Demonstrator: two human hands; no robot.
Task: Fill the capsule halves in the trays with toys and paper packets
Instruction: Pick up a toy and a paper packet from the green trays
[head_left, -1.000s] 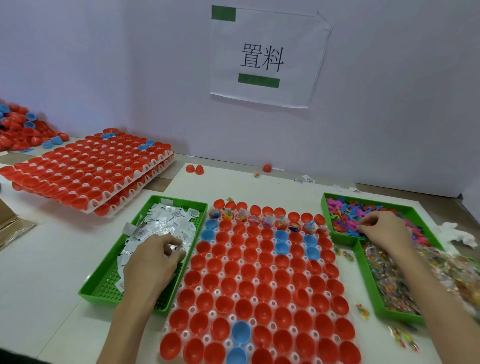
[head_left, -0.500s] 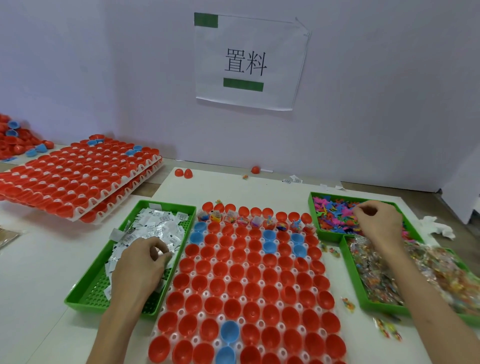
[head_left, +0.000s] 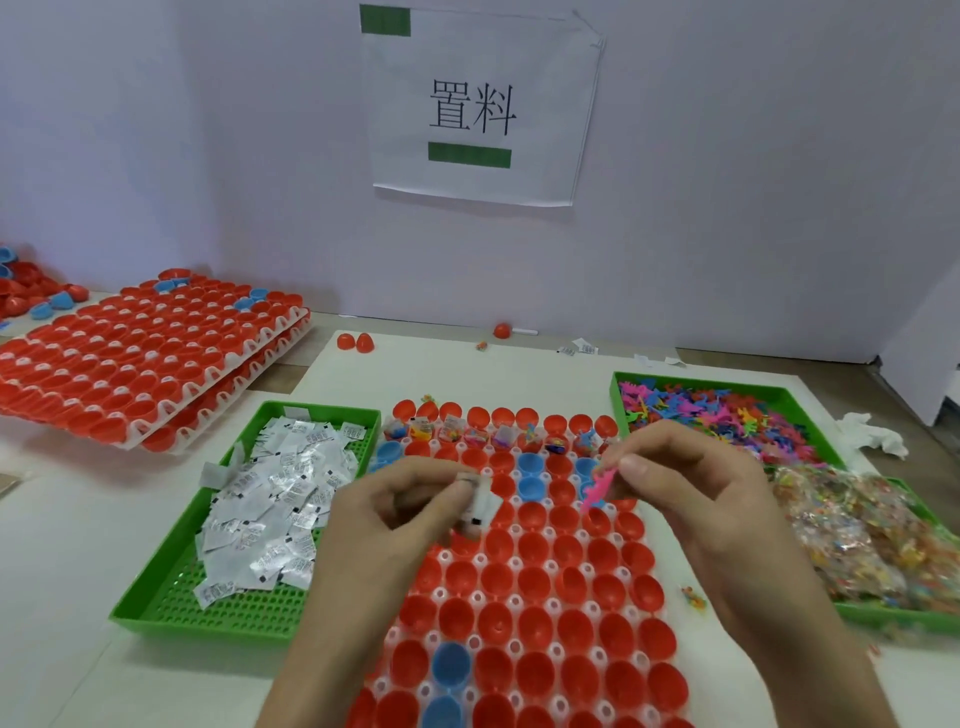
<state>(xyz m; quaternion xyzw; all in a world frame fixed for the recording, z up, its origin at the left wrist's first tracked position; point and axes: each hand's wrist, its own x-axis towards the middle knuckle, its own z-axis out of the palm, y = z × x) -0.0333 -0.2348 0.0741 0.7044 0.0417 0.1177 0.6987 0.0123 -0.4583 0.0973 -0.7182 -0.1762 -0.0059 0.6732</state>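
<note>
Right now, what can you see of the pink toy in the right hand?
The pink toy is small, thin and jagged-edged, plastic by its look. The right hand pinches its upper end between thumb and fingers; it slants down-left above the red capsule halves, toward the far rows. Its shape is too blurred to name.

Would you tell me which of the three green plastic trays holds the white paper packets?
The green tray left of the tray of red capsule halves; the two on the right hold coloured toy figures and clear-bagged toys.
</note>
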